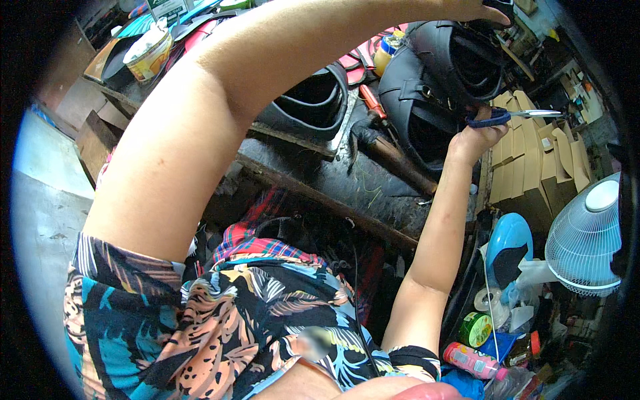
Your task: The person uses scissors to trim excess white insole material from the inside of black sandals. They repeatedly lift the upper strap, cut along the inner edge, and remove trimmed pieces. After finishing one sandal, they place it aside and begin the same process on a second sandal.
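With the hammer (400, 162) as landmark, the two black buckled pieces (404, 90) being handled stand, open-mouthed, just beyond it and to its right. The right hand (475, 141), right of the hammer, is curled around the dark-blue loops of the scissors (495, 119), whose blades point rightward toward the cardboard boxes (517, 173); the left hand (492, 11), beyond the hammer at the view's top, is partly cut off, so I cannot tell whether it grips or merely rests. The likeliest trouble is a nick in the black material or in the left hand, should the scissors swing back while both hands work so close together. A sweep of the right forearm could also knock the hammer's handle end, or shift the red-handled tool (371, 100) just beyond its head. For moving, the counter (357, 190) offers a bare strip from the hammer toward its worn front edge; rightward, boxes and then the fan (587, 233) limit elbow room.
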A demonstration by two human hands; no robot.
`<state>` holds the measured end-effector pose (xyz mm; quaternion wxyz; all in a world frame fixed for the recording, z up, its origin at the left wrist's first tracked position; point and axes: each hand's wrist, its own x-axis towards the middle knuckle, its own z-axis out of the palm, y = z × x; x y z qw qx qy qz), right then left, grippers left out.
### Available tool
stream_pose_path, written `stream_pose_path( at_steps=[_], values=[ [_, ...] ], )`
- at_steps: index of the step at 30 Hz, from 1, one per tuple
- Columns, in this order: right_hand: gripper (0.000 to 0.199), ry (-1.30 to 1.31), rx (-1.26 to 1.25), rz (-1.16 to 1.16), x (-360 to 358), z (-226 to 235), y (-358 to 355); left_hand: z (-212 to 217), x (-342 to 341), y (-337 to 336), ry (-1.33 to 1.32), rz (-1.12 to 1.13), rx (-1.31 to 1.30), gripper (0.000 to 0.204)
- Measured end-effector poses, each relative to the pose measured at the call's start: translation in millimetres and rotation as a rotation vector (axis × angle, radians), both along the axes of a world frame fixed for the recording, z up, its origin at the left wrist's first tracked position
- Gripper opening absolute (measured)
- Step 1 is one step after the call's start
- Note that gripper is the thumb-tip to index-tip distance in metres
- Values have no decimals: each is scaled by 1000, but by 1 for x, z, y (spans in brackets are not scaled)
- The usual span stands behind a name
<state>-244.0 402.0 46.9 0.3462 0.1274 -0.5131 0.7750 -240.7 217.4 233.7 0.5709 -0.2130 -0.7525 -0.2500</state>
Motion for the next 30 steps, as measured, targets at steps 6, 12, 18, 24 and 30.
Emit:
stream_pose_path(
  at_steps=[6, 12, 18, 24, 30],
  values=[
    [40, 17, 171, -118, -6, -4, 5, 6, 37, -11, -96, -83, -54, 80],
    [41, 174, 161, -289, 20, 15, 5, -53, 133, -28, 36, 33, -129, 59],
    [29, 190, 266, -12, 83, 28, 1, -171, 245, -21, -270, 358, -242, 51],
    [36, 175, 488, 319, 144, -6, -6, -224, 254, -42, -299, 434, -237, 35],
    [37, -66, 680, 405, 194, -31, 20, -220, 278, -43, -275, 267, -174, 25]
  ],
)
